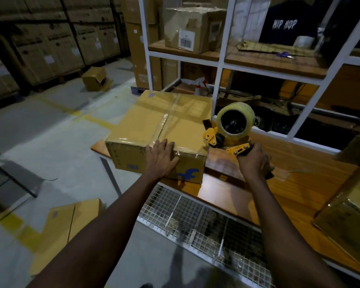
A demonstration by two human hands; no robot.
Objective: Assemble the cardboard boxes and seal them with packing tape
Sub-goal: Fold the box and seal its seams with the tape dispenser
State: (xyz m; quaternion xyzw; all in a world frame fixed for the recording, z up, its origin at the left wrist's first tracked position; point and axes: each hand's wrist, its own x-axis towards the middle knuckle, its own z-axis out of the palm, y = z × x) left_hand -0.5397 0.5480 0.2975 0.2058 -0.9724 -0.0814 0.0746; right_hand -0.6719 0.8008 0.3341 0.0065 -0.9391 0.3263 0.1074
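Your left hand (pixel 161 157) presses spread on the blue-logoed box (pixel 164 129); right of it, your right hand (pixel 253 161) grips the tape dispenser (pixel 230 129).

Bench, floor, shelf: what sat on each.
The wooden bench top (pixel 227 196) carried a taped cardboard box (pixel 154 129) at its left end and a second box (pixel 345 221) at the right edge, partly out of frame, the two well apart. The floor (pixel 50 142) had a flattened carton (pixel 64 231) left of the bench and a small open box (pixel 95 79) farther back. The shelf board (pixel 181 51) behind held one wrapped box (pixel 193 28).
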